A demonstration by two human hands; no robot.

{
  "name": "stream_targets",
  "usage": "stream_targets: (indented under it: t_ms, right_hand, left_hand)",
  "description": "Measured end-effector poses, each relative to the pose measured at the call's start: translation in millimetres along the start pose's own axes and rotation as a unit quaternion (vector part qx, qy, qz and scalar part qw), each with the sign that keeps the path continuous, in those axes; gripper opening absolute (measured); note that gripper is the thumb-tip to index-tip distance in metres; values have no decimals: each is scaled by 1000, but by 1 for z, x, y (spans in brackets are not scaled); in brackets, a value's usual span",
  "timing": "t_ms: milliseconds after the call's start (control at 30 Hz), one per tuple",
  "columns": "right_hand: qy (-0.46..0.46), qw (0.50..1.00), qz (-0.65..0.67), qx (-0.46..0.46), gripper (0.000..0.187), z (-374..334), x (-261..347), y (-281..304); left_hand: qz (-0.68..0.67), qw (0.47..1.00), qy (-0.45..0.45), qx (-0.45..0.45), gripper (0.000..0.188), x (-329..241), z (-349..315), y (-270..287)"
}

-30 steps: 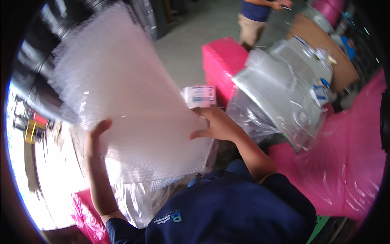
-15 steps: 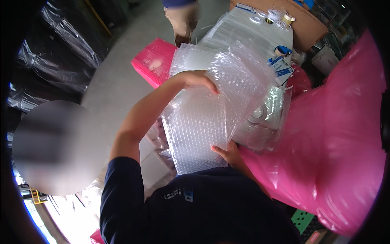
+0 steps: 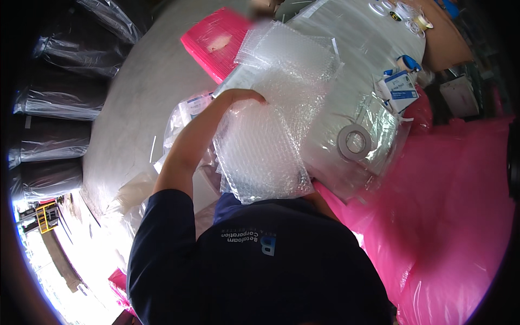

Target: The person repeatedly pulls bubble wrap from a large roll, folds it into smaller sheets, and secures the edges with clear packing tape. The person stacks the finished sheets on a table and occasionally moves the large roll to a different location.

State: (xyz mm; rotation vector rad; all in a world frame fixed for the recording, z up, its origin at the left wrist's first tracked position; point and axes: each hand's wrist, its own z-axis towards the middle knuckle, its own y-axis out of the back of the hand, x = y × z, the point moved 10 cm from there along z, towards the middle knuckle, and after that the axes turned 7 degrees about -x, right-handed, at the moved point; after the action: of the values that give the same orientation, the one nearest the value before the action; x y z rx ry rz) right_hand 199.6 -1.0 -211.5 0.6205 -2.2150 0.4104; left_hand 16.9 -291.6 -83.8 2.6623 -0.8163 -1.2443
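Observation:
My left hand point(image 3: 244, 97) is closed over the upper left edge of a clear bubble-wrap bag point(image 3: 265, 151), thumb on top and most fingers hidden. The bag lies in front of my body, its near edge against my shirt. My right hand is hidden under the near right corner of the bubble wrap; only the right forearm point(image 3: 323, 207) shows. Beyond the bag, more bubble-wrap bags point(image 3: 295, 51) are stacked unevenly on the table, their edges overlapping.
Right of the bags, a roll of tape point(image 3: 354, 142) rests on clear plastic. Behind it are a blue-and-white box point(image 3: 400, 91) and a blue tape dispenser point(image 3: 409, 63). Pink plastic sheeting point(image 3: 449, 200) fills the right side; a pink bundle point(image 3: 219, 40) lies far left. Dark wrapped stacks point(image 3: 57, 138) stand leftward.
My right hand, visible before at the bag's near right edge, is now hidden beneath it. The raised bubble wrap has settled lower, and the view has shifted. My left hand keeps its hold.

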Motion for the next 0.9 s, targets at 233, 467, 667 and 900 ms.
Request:
stream_targets:
  t_ms: [233,467,667,900]
  right_hand:
    - [110,978,-175,-35,42,11,63,7]
    - [221,775,-300,-510,33,-53,180,174]
    - [229,634,-601,-430,44,-37,180,181]
    - [312,780,58,-539,37,-113,196,226]
  left_hand:
    - [-127,991,31,-1,48,37,-13,22]
    - [-205,977,4,-63,42,47,-30,47]
    - [-179,972,-130,-81,47,12,-35,102]
    - [-153,961,-222,-64,65,-106,-10,96]
